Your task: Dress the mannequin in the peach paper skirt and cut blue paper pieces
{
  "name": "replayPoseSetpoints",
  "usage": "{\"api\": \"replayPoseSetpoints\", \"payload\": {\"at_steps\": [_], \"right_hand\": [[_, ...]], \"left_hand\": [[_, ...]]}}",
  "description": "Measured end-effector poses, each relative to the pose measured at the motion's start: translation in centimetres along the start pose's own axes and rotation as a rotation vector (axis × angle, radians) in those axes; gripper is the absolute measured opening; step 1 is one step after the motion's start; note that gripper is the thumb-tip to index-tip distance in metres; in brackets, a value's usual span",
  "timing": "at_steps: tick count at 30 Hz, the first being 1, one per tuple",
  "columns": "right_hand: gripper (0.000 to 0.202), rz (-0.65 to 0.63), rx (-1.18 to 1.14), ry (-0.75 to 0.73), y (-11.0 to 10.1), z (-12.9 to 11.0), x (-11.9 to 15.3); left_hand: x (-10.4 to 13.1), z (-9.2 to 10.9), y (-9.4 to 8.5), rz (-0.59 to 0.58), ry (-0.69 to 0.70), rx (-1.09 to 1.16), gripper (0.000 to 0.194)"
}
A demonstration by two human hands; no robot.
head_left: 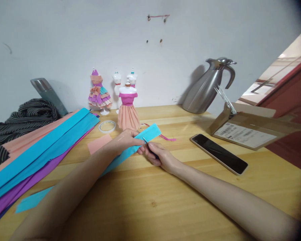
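A long light-blue paper strip (152, 132) runs from the lower left, under my left forearm, to the middle of the table. My left hand (127, 140) pinches it near its upper right end. In my right hand (162, 156) is a pair of dark-handled scissors (145, 142), its blade lying across the strip just right of my left fingers. Behind my hands stands a small mannequin (128, 108) in a magenta top and peach pleated skirt. A peach paper piece (98, 144) lies beside my left wrist.
Blue, peach and purple paper sheets (52, 147) and a striped cloth (27, 115) lie left. Tape roll (107, 131) and more mannequins (99, 93) stand behind. A phone (219, 153), an open carton (251, 129) and a steel jug (203, 88) are right.
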State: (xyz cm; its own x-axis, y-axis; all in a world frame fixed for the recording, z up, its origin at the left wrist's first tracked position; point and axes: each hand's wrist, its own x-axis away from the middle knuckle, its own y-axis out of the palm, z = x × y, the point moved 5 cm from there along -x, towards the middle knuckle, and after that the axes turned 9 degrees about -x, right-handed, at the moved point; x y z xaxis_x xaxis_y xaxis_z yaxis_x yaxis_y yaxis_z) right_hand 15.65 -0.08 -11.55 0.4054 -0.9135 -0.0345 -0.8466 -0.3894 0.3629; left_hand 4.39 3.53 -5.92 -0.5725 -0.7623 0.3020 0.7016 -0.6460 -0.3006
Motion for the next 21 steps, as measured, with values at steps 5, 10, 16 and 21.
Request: {"api": "replayPoseSetpoints", "payload": {"at_steps": [5, 10, 16, 21], "right_hand": [[0.044, 0.0, 0.007, 0.007, -0.09, 0.13, -0.04], [0.044, -0.026, 0.01, -0.003, -0.09, 0.22, -0.04], [0.045, -0.011, 0.011, 0.01, -0.18, 0.27, -0.01], [0.045, 0.012, 0.008, 0.022, -0.4, 0.43, -0.04]], "left_hand": [[-0.27, -0.42, -0.07, 0.001, 0.003, 0.016, 0.01], [-0.25, -0.48, -0.09, 0.009, 0.005, 0.012, 0.01], [-0.14, -0.09, 0.05, 0.016, -0.003, 0.025, 0.008], [-0.41, -0.32, 0.05, 0.018, 0.015, 0.023, 0.009]]}}
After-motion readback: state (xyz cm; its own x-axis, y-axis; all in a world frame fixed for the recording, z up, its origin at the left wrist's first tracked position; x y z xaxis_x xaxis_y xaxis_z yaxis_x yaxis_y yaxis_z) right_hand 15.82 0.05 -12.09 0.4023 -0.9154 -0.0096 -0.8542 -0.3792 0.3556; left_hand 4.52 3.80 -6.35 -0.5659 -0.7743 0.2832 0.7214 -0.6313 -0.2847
